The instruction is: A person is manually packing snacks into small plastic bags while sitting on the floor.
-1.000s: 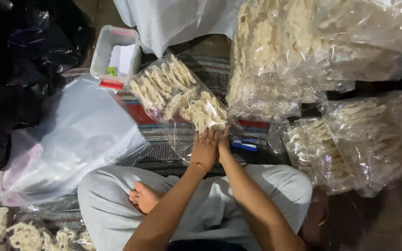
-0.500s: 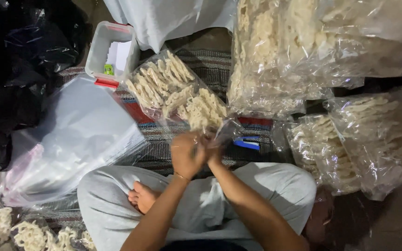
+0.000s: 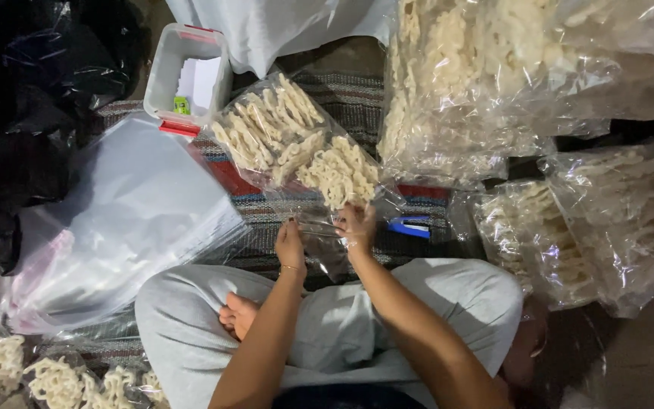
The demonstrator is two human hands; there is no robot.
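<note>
You sit cross-legged on a striped floor mat (image 3: 342,95), and both your hands are at the open end of a clear bag of pale lattice crackers (image 3: 297,148) that lies on the mat just in front of your knees. Your left hand (image 3: 290,244) pinches the loose plastic at the bag's mouth; your right hand (image 3: 356,226) has its grip closed on the same plastic beside the nearest crackers. It looks as if you are gathering the mouth to close the bag. The next move calls for drawing the loose film together evenly with no crackers caught in it. A blue stapler-like tool (image 3: 410,226) lies just right of your right hand. A stack of empty clear bags (image 3: 134,216) lies to your left, and filled bags (image 3: 493,91) are piled to the right.
</note>
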